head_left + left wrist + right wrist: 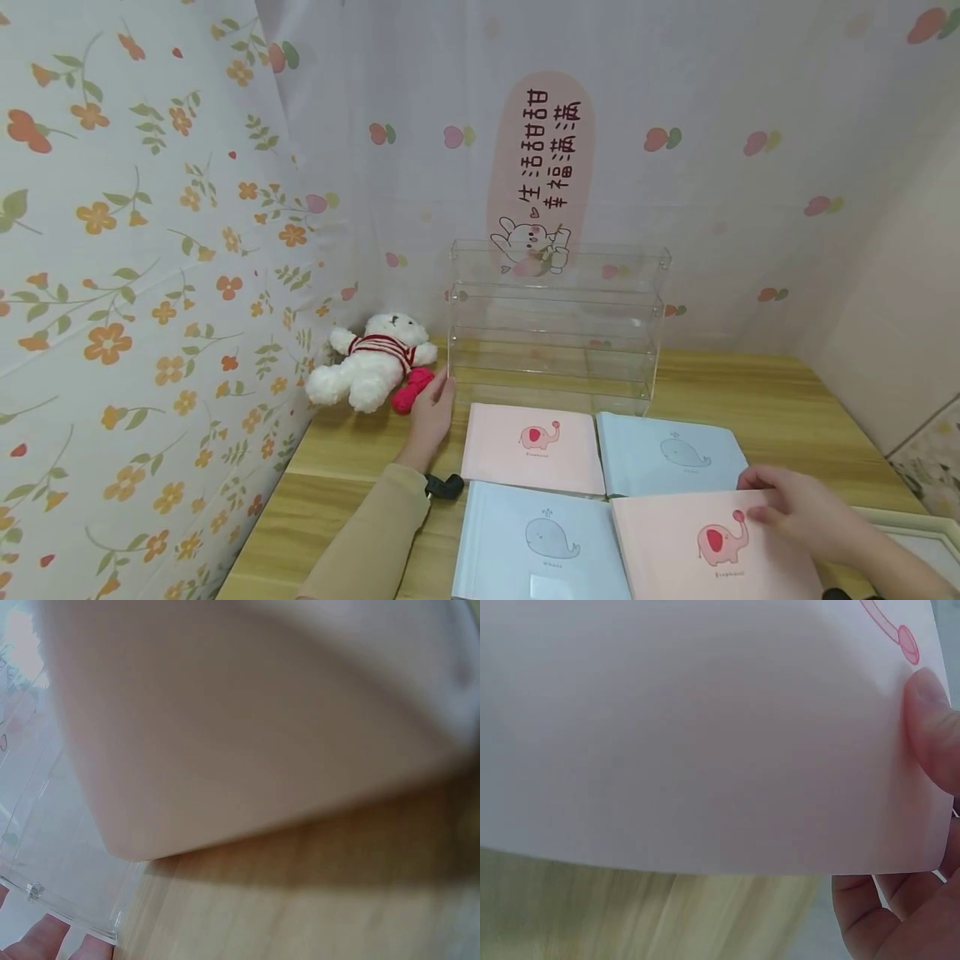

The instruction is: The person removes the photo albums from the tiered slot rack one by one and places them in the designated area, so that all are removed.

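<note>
A clear acrylic rack [555, 358] with several tiers stands at the back of the table. My left hand [433, 417] holds its lower left side; in the left wrist view, fingers [41, 939] show past the rack's edge. My right hand [802, 512] grips the upper right corner of a pink booklet [667, 542] with an elephant on its cover. In the right wrist view the thumb [930, 712] lies on the cover and the other fingers are underneath. Beside it lie a blue whale booklet [502, 542], another pink elephant booklet [495, 450] and another blue whale booklet [637, 458].
A white plush bear [367, 379] in a striped top lies left of the rack, with a bright pink object [408, 392] by my left hand. A pale frame [915, 521] is at the right table edge. Patterned cloth [375, 167] hangs behind and at left.
</note>
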A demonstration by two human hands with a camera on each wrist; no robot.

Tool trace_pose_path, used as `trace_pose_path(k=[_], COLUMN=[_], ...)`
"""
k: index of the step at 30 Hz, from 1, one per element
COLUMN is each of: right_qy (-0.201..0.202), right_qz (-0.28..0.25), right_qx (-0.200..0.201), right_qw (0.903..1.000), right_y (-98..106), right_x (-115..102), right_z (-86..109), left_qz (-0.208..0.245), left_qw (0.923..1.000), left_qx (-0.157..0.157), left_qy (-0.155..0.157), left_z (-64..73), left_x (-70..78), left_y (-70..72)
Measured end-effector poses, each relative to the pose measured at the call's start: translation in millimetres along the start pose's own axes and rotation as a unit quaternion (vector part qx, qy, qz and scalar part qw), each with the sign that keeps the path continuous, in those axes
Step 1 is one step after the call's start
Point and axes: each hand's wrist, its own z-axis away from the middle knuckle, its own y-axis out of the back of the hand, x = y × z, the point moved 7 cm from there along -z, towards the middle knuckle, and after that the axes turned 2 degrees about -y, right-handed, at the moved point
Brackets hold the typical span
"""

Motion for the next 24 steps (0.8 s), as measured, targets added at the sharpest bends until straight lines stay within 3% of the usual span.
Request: trace_pose_path(k=[5,12,20,24], right_qy=[-0.014,0.003,-0.05,-0.062], right_qz=[-0.007,0.005,-0.009,-0.023], right_qx=[-0.007,0.028,-0.032,-0.058], right_qw=[0.9999,0.9996,0.9982,0.9961], right_y=[-9.4,-12.7,-25.7,-32.1], right_x=[2.9,5.5,14.4,17.7], right_z=[-3.9,-4.1,-6.7,-6.9], left_qz=[0.0,0.003,0.003,0.004], left_qw=[1.0,1.0,0.9996,0.9999], left_qx=[0.004,0.004,0.016,0.011], left_qy=[-0.004,-0.005,-0.022,-0.01], left_z=[0.2,2.1,5.6,4.5], left_x=[0.2,4.2,10.6,6.1], left_y=[-0.4,0.7,2.4,1.1])
